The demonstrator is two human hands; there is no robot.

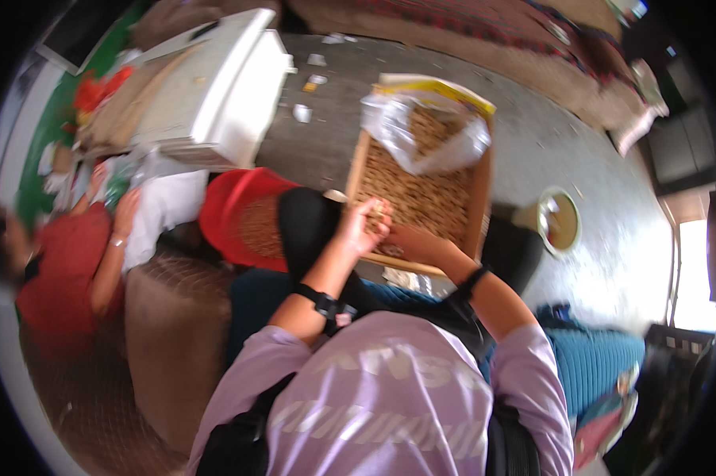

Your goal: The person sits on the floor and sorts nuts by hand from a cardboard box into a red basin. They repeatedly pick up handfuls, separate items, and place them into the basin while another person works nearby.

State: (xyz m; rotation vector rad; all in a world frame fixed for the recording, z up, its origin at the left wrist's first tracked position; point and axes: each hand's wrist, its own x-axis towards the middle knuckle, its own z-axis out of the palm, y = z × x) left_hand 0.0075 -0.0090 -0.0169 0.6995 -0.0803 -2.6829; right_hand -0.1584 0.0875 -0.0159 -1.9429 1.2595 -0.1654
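A shallow wooden tray [482, 202] holds many small tan pieces that look like unshelled peanuts. My left hand [364, 226] is cupped palm up over the tray's near left part, with several of these tan pieces [377, 215] in it. Close by on the right, my right hand [408, 243] reaches down at the tray's near edge; its fingers are blurred and partly hidden. A clear plastic bag [394, 134], open and holding more tan pieces, lies at the tray's far end. Left of my leg, a red plastic basin [221, 220] contains small reddish-brown pieces.
A pale bin [575, 223] stands right of the tray. A white cabinet [233, 89] is at the upper left, with paper scraps on the floor nearby. Another person in red [66, 256] sits at far left, hands at plastic bags. A covered couch [513, 77] runs along the far side.
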